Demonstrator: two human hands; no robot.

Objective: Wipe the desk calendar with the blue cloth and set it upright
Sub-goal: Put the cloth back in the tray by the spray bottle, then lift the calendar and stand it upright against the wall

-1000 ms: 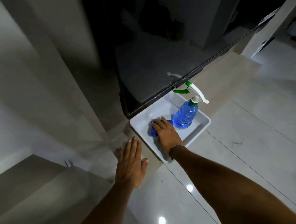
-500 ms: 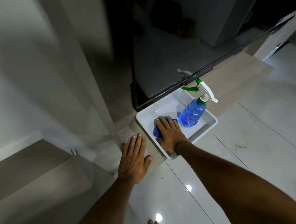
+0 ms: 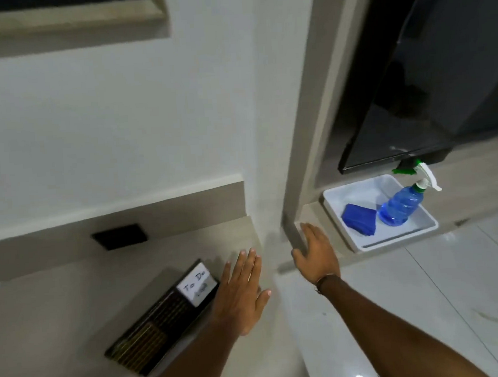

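Note:
The desk calendar (image 3: 159,319), dark with gold lines and a white "To Do" note, lies flat on the beige desk surface at lower left. My left hand (image 3: 240,288) hovers open, fingers spread, just right of the calendar's top end. The folded blue cloth (image 3: 359,219) lies loose in the white tray (image 3: 396,240) at right. My right hand (image 3: 317,251) is open and empty, left of the tray near the foot of a grey pillar (image 3: 311,126).
A blue spray bottle (image 3: 402,206) with a white and green trigger stands in the tray beside the cloth. A black screen (image 3: 428,90) hangs above the tray. A black wall socket (image 3: 119,236) sits behind the desk. Glossy floor tiles spread at right.
My right hand has left the blue cloth and drawn back out of the tray. The view has swung left, bringing the desk and calendar into sight, and my left hand now sits by the calendar.

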